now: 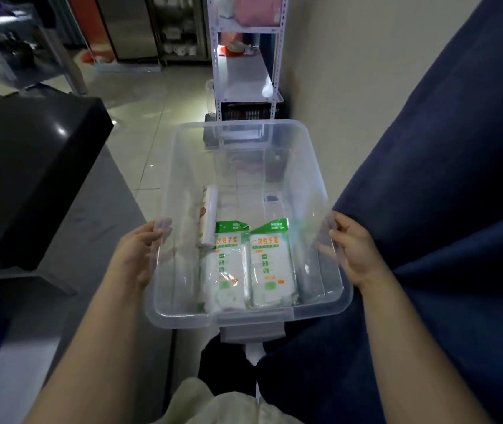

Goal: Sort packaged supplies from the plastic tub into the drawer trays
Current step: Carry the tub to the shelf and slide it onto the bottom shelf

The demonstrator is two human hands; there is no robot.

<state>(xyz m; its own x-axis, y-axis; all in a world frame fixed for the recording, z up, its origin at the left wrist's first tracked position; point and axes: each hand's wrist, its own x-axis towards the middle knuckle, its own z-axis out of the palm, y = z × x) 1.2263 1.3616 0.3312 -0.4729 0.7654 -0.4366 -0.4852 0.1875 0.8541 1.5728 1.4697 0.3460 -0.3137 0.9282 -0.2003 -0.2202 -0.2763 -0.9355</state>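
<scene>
Head view: I watch both hands hold a clear plastic tub above the tiled floor. The left hand clamps the rim at 9 o'clock, the right hand at 3 o'clock. Inside, toward 6 o'clock, two green-and-white packets lie side by side, touching; a white roll lies at their 10 o'clock. A white shelving rack stands at 12 o'clock; dark blue fabric fills 3 o'clock.
</scene>
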